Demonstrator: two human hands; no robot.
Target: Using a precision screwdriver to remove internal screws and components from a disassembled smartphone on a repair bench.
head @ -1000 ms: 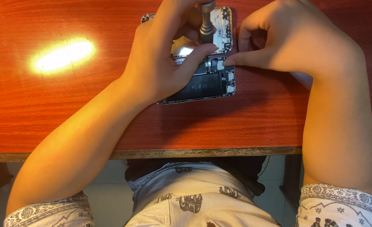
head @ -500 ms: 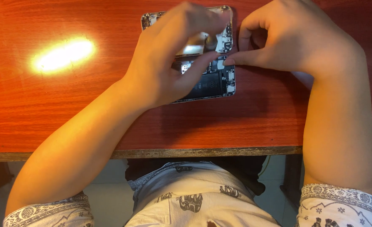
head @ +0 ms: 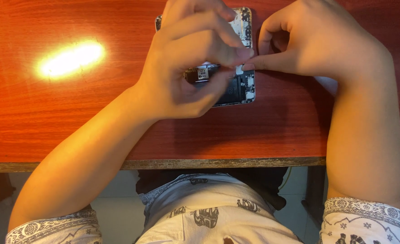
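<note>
One opened phone (head: 241,86) lies flat on the table (head: 96,122), back cover off, with its circuit boards and dark internal parts exposed. Two hands work over it, both belonging to the person wearing the camera.

Left hand (head: 188,63): it covers most of the phone from the left. The fingers are curled and drawn together, the fingertips (head: 243,52) meeting above the phone's right-hand portion. Motion blur prevents telling whether anything small is gripped between them. Only the phone's top right strip and its near right corner show beyond this hand.

Right hand (head: 317,40): it sits just to the right of the phone, loosely fisted. Its thumb is extended leftward, the tip pressing on the phone's right edge and touching the left hand's fingertips. The remaining fingers are folded into the palm. A pale item lies partly hidden under the wrist side of this hand; its kind cannot be told.

Surface: one reddish-brown wooden table with a glossy finish and a worn front edge. One bright oval light reflection (head: 71,58) lies well to the left of the left hand.

Surroundings: below the table edge, two patterned white sleeve cuffs and a matching printed garment (head: 209,212) are visible, with pale floor on either side.
</note>
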